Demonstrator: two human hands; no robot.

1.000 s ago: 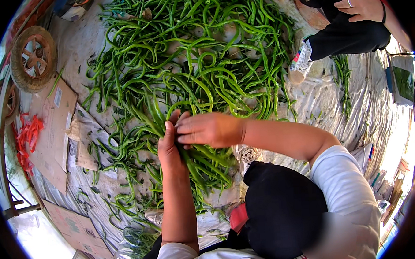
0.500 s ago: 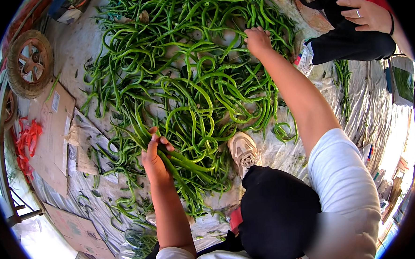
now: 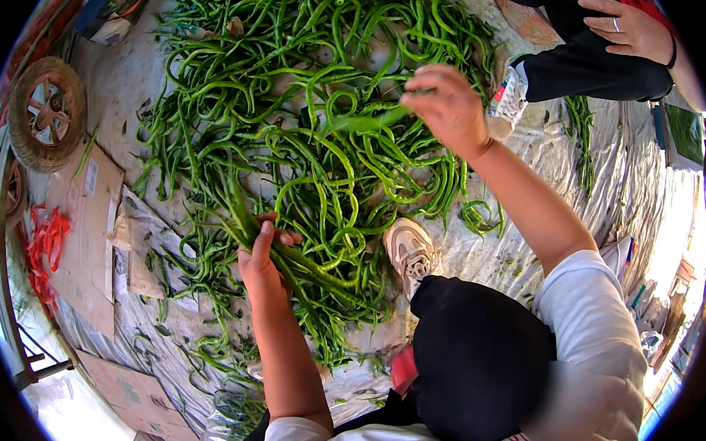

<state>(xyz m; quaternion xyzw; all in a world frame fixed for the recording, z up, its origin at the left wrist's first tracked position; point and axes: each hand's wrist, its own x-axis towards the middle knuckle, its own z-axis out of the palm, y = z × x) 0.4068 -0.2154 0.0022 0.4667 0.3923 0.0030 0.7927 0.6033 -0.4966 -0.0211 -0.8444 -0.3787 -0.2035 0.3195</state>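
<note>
A wide heap of long, curling green chili peppers (image 3: pixel 349 153) lies spread over the ground sheet in front of me. At its near left, my left hand (image 3: pixel 264 261) is closed around a bunch of long green peppers (image 3: pixel 239 210), which stick out above and below my fingers. My right hand (image 3: pixel 448 112), smeared by motion, hovers over the right part of the heap. From its fingertips a blurred long green pepper (image 3: pixel 370 122) points leftward toward the bunch.
Another person's hand (image 3: pixel 634 32) and shoe (image 3: pixel 509 96) are at the upper right. My beige shoe (image 3: pixel 410 249) touches the heap's near edge. Along the left are a wheel (image 3: pixel 46 114), flat cardboard (image 3: pixel 83 250) and red plastic strips (image 3: pixel 47 240). Pale sheeting (image 3: pixel 528 211) covers the ground.
My right hand has drawn back from the far right of the heap, nearer to me, bringing a pepper with it. My left hand keeps its bunch almost in place.
</note>
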